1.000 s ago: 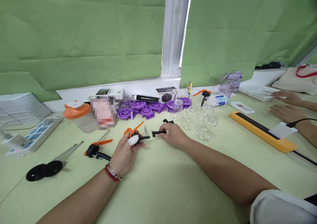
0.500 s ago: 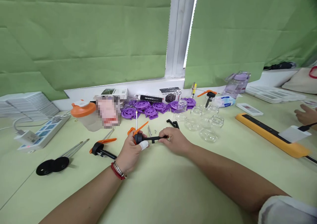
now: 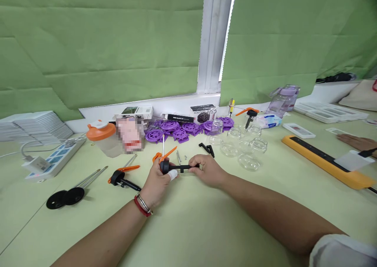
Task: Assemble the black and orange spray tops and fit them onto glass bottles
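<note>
Head view, single frame, looking down over a pale green bench.

Left hand: clenched around a black-and-orange pump head, its metal tube standing upright above the knuckles and its orange lever slanting up to the right. One fingertip of this hand is wrapped in white. A red band and a metal bangle sit at the wrist.

Right hand: fingers pinched on the far end of a black spout piece. That piece lies level between the two hands, its other end meeting the pump head at the left grip. Whether the two parts are fully seated cannot be told.

Left of the left grip: a second pump assembly lies flat on the bench, near but apart. Further left lie two black discs on metal rods, and beyond them a power strip.

Beyond the grips: a loose black part just behind the right hand, a small screw or two beside it, then a heap of purple wheels and an orange-lidded jar.

Right of the right grip: a cluster of clear glass jars, well apart from the hand. Further right lies a long orange bar, and another person's hand rests on the bench at the frame edge.
</note>
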A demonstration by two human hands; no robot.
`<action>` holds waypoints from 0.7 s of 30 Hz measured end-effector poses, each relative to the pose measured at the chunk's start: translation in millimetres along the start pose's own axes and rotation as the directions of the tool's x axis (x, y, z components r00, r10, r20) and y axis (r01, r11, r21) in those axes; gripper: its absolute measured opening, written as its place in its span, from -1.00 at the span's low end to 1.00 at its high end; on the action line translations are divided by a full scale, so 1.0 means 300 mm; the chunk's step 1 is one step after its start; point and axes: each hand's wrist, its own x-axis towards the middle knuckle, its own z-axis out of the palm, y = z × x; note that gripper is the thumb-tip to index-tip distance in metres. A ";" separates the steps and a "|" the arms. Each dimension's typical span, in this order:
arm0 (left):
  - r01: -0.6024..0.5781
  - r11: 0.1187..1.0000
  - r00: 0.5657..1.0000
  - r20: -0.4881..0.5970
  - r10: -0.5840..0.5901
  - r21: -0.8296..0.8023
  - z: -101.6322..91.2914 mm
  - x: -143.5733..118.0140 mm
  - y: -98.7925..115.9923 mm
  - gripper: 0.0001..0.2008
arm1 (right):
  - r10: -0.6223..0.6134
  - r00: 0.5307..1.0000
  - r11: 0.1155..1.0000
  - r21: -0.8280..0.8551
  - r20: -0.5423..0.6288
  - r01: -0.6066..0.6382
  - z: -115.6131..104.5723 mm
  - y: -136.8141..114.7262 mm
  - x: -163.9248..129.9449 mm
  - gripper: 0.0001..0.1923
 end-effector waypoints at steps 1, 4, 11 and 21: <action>0.004 1.000 1.000 0.001 -0.004 0.000 0.000 -0.001 0.003 -0.61 | 0.015 1.000 1.000 0.014 0.003 -0.015 0.004 0.000 -0.001 -0.91; 0.015 1.000 1.000 0.016 -0.015 -0.002 -0.003 -0.003 0.007 -0.59 | 0.024 1.000 0.999 0.023 0.000 -0.024 0.015 -0.003 -0.005 -0.91; 0.014 0.997 0.996 0.089 -0.020 0.075 -0.006 -0.020 0.024 -0.51 | -0.059 0.994 0.995 -0.078 0.093 0.066 0.021 -0.040 -0.022 -0.79; -0.302 0.953 0.951 0.065 0.301 0.013 0.020 -0.075 0.041 -0.46 | -0.106 0.970 0.973 0.226 0.219 0.056 0.038 -0.058 -0.032 -0.58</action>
